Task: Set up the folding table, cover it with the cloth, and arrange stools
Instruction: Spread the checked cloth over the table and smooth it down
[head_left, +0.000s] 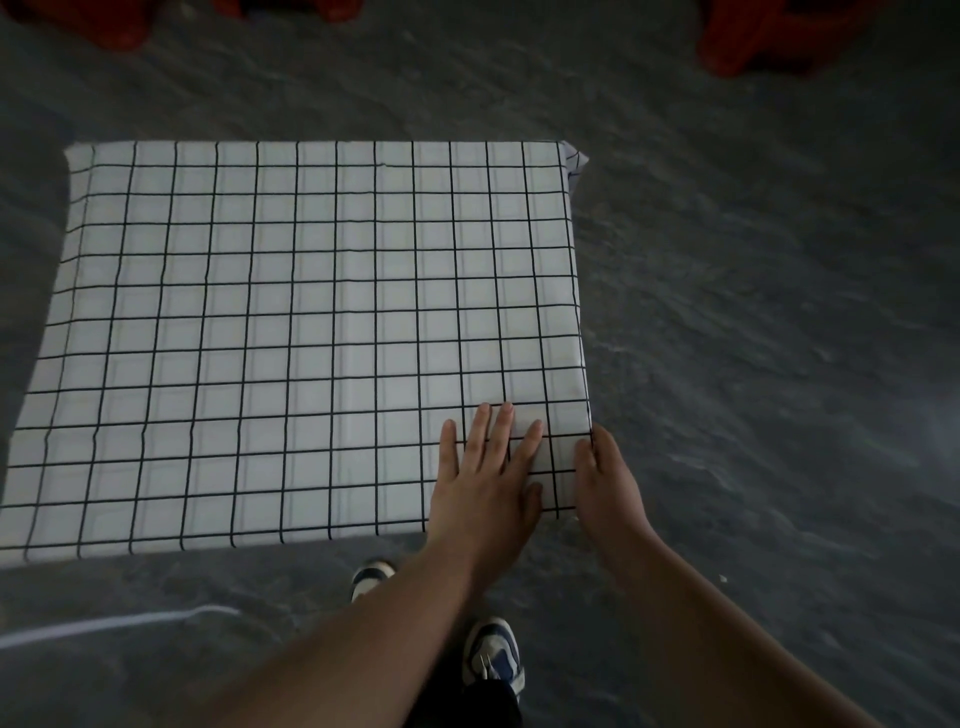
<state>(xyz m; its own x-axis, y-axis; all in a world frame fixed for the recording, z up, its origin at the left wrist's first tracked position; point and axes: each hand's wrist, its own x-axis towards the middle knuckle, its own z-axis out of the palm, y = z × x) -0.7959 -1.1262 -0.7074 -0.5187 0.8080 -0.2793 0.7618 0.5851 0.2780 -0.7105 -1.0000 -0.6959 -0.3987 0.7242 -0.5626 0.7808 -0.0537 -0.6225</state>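
The cloth (291, 332), white with a thin black grid, lies spread over the table and hides the top completely; its edges fold down over the sides, and at the far corner on the right a small flap of it sticks out. It lies mostly smooth, with faint fold creases running through the squares.

The left hand (485, 467) lies flat on the cloth near the close right corner, fingers straight and a little spread, palm down, holding nothing. Just to its right, the right hand (605, 478) is at the corner edge itself, with the thumb on top of the cloth and the fingers curled down over the side, gripping the cloth where it drops off the table. The two hands are close together, almost touching at the thumbs.

Beyond the hands, past the far edge of the cloth, stand the stools (763, 36), red and dim, one to the far right and another (104, 21) to the far left, well apart from the table and cut by the top of the view.

The floor (753, 338) is dark grey with a mottled, streaky surface. Below the hands are the person's shoes (493, 654), white and blue, close to the table's near edge. Left of the forearms a pale line (114, 623) runs across the floor. The room is dim.
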